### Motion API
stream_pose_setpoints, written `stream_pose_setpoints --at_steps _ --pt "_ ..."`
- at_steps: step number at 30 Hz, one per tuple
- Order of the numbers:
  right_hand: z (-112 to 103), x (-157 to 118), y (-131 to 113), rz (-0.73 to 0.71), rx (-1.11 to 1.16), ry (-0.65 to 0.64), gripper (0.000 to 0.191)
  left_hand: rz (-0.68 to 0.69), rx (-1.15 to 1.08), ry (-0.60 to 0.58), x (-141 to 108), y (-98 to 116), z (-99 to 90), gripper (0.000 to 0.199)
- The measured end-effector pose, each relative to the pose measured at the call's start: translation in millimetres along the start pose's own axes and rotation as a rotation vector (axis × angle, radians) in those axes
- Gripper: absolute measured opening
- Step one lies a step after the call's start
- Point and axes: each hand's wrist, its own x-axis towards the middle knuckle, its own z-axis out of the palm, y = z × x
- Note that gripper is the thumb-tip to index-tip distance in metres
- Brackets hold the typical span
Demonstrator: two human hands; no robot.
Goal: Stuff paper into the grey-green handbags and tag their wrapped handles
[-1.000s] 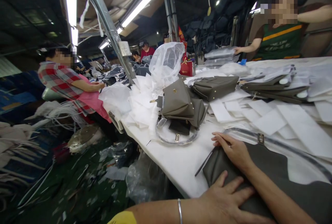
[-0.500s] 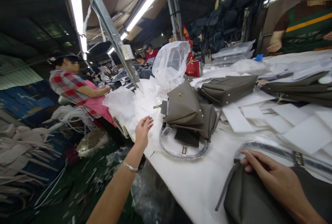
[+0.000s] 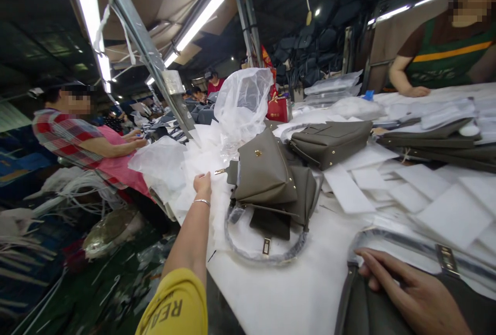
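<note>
My left hand point(image 3: 202, 184) is stretched out over a pile of thin white sheets point(image 3: 194, 156), its fingers curled; whatever they grip is hidden. At the lower right, my right hand point(image 3: 414, 288) lies on a dark olive handbag point(image 3: 360, 304), thumb and fingers pinched together by the base of its handle. Clear plastic wraps that handle point(image 3: 403, 242), which bears a gold metal fitting point(image 3: 448, 260). Between my hands, another olive handbag point(image 3: 263, 169) leans on the table, its wrapped handle point(image 3: 267, 257) looped toward me.
More olive bags point(image 3: 333, 141) lie farther back on the white table point(image 3: 263, 293), beside scattered white foam sheets point(image 3: 453, 206). Clear plastic bags point(image 3: 244, 97) and a red gift bag point(image 3: 278, 109) stand behind. One co-worker point(image 3: 93, 143) is at left, another point(image 3: 445, 56) at right.
My left hand has reached farther forward onto the white sheets, and its fingers have curled in. The view has shifted. My right hand stays at the handbag's handle.
</note>
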Motion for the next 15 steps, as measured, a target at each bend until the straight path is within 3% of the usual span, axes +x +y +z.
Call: stream_pose_setpoints --at_steps 4,8,11,15 --pt "0 -1 -2 -0.011 0.030 0.007 0.037 0.026 -0.020 -0.019 4 4 -2.4 0.036" --pt "-2 -2 -4 -0.016 0.031 -0.011 0.037 0.086 -0.095 -0.021 -2 22 -9.8 0.035" --pt "-3 -4 -2 -0.034 0.026 -0.002 0.037 0.130 -0.190 0.000 -12 46 -30.2 0.035" --pt "0 -8 3 -0.053 0.022 0.040 0.037 0.184 -0.364 -0.050 -36 95 -75.3 0.032"
